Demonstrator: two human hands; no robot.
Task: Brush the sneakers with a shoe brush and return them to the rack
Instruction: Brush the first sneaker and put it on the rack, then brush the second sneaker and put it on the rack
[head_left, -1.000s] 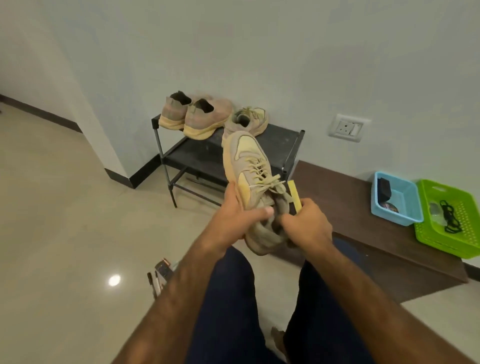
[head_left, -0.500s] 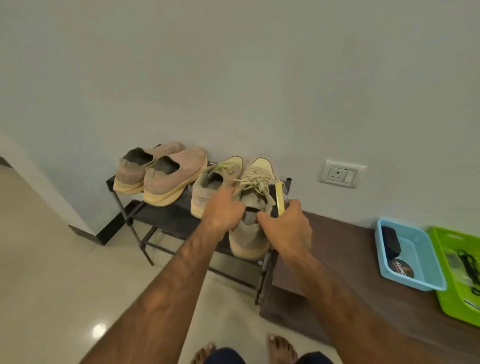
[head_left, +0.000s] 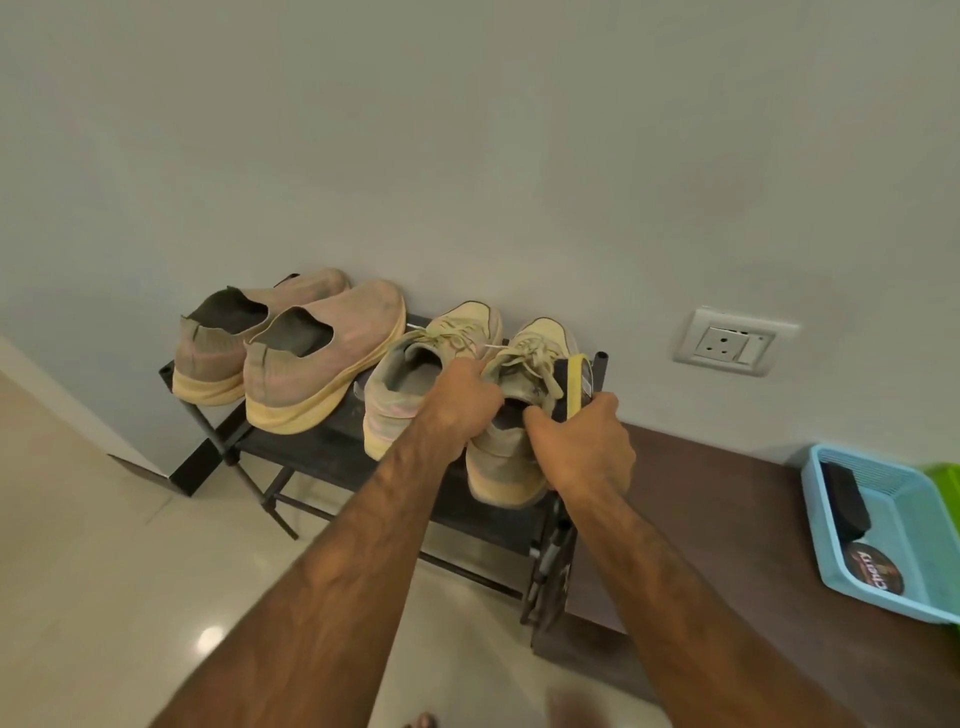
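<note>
Four shoes sit on the black rack: a slip-on pair at left, a laced sneaker beside it, and the rightmost sneaker at the rack's right end. The left hand grips that sneaker's collar, covering part of it. The right hand clasps its heel side together with a yellow-edged shoe brush, mostly hidden. A blue basket is cut off at right.

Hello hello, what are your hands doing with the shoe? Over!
Both hands, left hand and right hand, grip the laced sneaker at the rack. Right hand also holds the brush. Slot beside its mate, nothing blocking.
</note>
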